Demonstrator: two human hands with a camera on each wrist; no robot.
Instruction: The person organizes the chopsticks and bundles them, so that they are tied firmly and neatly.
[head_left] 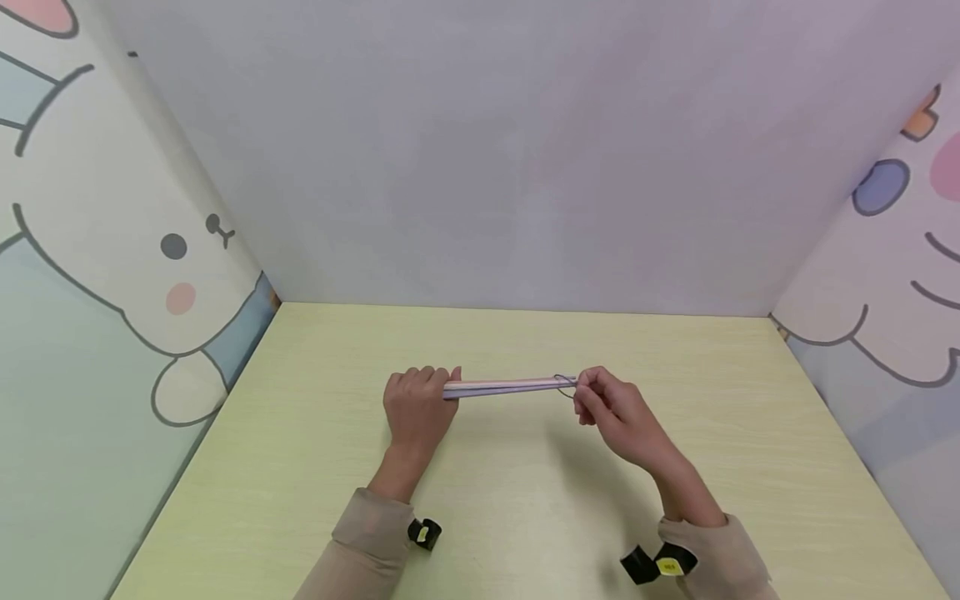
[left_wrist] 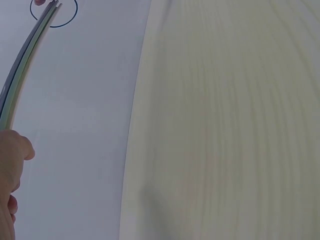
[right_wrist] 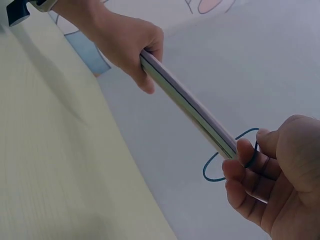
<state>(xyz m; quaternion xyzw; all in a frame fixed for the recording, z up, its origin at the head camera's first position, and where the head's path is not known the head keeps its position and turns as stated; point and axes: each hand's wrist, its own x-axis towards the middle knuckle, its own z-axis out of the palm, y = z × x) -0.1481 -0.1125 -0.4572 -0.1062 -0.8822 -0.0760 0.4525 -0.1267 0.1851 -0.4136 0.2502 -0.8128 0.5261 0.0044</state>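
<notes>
A bundle of slim pastel chopsticks (head_left: 510,386) spans the space between the two hands above the table, tapering toward the right; pink, white, lilac and green sides show. My left hand (head_left: 422,404) grips the thicker ends, its fingers wrapped around them. Around the thin ends hangs a dark elastic band (right_wrist: 214,178), a loose loop wider than the bundle. The right hand (right_wrist: 285,170) pinches part of that band between thumb and fingers, with fingertips at the chopsticks' tips. In the left wrist view, the band (left_wrist: 64,24) circles the tips at the upper left.
A pale wood-grain table (head_left: 337,350) lies below the hands. Behind it stands a plain grey-white wall panel (head_left: 480,167), with cartoon-printed panels at the left (head_left: 90,350) and right (head_left: 862,275). Black straps sit at both sleeve cuffs.
</notes>
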